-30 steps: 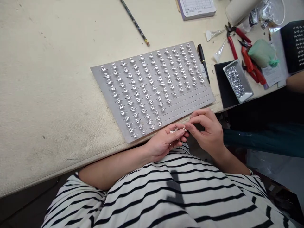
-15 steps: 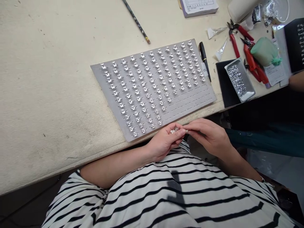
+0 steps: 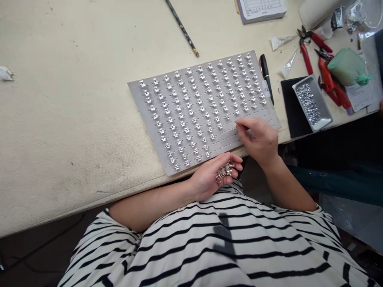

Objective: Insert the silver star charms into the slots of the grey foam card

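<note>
A grey slotted display board (image 3: 254, 125) lies on the cream table, its rows filled with several small silver rings (image 3: 197, 103); the slots near its right front corner are bare. My left hand (image 3: 214, 175) is cupped at the table's edge, palm up, holding a small heap of silver rings (image 3: 225, 170). My right hand (image 3: 259, 137) rests over the board's bare front-right slots, its fingertips pinched together on something small that I cannot make out.
A black pen (image 3: 266, 77) lies along the board's right edge. Right of it stand a metal tray of small silver parts (image 3: 312, 103) on a black pad, red-handled pliers (image 3: 326, 73) and a green pouch (image 3: 347, 65). A pencil (image 3: 182, 28) and notepad (image 3: 261, 8) lie behind.
My right hand left my left hand and moved up onto the board's empty front-right slots. My left hand opened a little, showing the heap of rings.
</note>
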The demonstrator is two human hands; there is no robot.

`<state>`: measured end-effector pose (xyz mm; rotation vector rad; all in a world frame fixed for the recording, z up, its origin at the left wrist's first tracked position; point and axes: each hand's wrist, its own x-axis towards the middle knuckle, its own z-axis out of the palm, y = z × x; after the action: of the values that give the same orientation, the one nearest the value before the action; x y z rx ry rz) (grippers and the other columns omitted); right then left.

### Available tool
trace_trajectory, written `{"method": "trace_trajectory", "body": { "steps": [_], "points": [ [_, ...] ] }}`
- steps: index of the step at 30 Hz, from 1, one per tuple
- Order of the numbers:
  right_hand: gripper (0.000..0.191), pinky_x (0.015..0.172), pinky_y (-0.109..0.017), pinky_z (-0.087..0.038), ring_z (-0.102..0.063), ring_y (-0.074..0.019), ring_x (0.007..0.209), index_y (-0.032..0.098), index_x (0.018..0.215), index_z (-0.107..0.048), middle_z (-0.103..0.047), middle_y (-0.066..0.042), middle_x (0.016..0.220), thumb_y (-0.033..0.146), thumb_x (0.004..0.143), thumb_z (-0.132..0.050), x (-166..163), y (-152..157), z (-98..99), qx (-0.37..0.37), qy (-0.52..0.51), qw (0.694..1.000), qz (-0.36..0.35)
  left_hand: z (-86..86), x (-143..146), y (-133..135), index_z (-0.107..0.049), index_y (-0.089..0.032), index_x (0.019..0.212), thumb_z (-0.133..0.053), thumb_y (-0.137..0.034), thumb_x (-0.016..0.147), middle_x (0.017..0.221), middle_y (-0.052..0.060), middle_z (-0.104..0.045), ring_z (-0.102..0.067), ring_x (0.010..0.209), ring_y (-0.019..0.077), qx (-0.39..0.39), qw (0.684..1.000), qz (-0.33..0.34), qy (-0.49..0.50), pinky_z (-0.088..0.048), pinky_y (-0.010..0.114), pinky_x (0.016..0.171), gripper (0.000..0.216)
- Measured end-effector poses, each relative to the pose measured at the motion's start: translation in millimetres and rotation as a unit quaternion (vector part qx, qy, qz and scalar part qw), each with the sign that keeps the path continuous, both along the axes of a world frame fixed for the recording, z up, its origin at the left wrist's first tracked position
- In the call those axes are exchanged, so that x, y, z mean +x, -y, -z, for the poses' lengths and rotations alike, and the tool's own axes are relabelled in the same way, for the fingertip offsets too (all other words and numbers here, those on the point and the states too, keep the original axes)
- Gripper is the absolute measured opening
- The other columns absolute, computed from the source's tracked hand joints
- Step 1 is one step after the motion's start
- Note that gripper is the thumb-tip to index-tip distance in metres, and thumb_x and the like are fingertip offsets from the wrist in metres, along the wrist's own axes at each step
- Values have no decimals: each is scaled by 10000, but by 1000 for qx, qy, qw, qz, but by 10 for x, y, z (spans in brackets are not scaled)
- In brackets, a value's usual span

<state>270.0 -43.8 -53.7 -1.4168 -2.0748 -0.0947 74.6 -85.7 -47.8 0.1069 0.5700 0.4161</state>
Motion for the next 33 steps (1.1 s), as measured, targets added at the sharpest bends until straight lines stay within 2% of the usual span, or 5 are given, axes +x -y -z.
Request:
{"method": "trace_trajectory", "body": {
  "steps": [5, 12, 21, 26, 33],
  "points": [
    [174, 689, -268, -583, -753, -142, 767, 283, 1118, -664, -806, 23, 931, 206, 966, -627, -8, -55, 60, 22, 40, 999, 5, 5, -13, -15, -691, -141, 978, -598, -435, 1003, 901, 50, -631, -570, 667, 69, -6, 1000, 7, 8, -473, 133, 575, 309],
    [149, 865, -302, -595, -758, -160, 996, 267, 1087, -642, -804, 2, 1103, 174, 972, -623, -14, -78, 40, 13, 56, 998, 0, 15, -21, -19, -686, -137, 969, -614, -438, 990, 906, 51, -632, -583, 690, 75, -11, 1000, 13, 13, -479, 133, 582, 310],
    [79, 860, -387, -582, -711, -182, 957, 290, 1007, -630, -765, 3, 1045, 242, 1002, -569, -3, -60, 48, -21, 55, 998, 20, 27, -20, -16, -689, -140, 962, -648, -458, 968, 910, 49, -640, -586, 700, 75, -6, 1000, 11, 18, -476, 138, 589, 321],
    [126, 889, -396, -577, -700, -199, 1002, 289, 1093, -631, -753, -24, 1092, 234, 990, -581, -2, -8, -24, -57, 39, 998, 6, 17, -21, -17, -690, -143, 956, -682, -475, 942, 915, 48, -643, -582, 703, 75, -9, 1000, 16, 14, -467, 142, 593, 333],
    [66, 807, -348, -571, -671, -165, 828, 259, 964, -616, -724, -6, 905, 304, 962, -664, -40, -39, -14, -101, -36, 994, 32, 19, -19, -19, -688, -143, 960, -667, -483, 950, 912, 43, -637, -578, 702, 73, -3, 1000, 18, 14, -463, 145, 596, 340]
  ]
}}
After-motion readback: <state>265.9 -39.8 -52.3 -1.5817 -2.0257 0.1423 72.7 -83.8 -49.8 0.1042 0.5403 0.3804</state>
